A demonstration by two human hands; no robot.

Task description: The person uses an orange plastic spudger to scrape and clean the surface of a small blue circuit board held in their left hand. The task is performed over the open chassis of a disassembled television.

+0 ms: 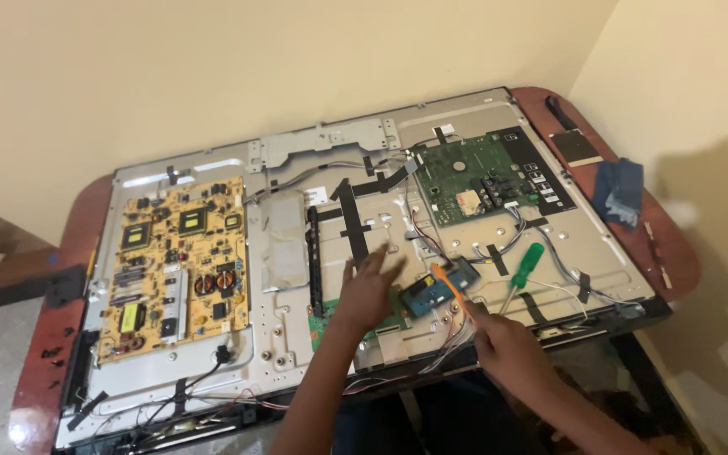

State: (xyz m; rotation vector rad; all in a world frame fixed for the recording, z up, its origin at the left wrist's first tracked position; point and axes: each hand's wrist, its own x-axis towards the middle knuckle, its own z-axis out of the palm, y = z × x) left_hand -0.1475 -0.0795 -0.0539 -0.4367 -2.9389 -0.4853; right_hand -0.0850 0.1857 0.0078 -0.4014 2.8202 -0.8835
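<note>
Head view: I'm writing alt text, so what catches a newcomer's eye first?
An opened flat-panel television back fills the table, a yellow circuit board at its left and a green one upper right. The left hand rests mid-panel; the right hand holds an orange tool beside a green-handled screwdriver.

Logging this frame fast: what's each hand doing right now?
Left hand: open, fingers spread flat on the metal back panel.
Right hand: closed on an orange-handled tool.

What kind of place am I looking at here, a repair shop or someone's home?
Probably a home room used for repair, not a shop: an opened flat-screen TV back lies on a reddish wooden table in a plain cream-walled corner, with a green-handled screwdriver loose on it.
</note>
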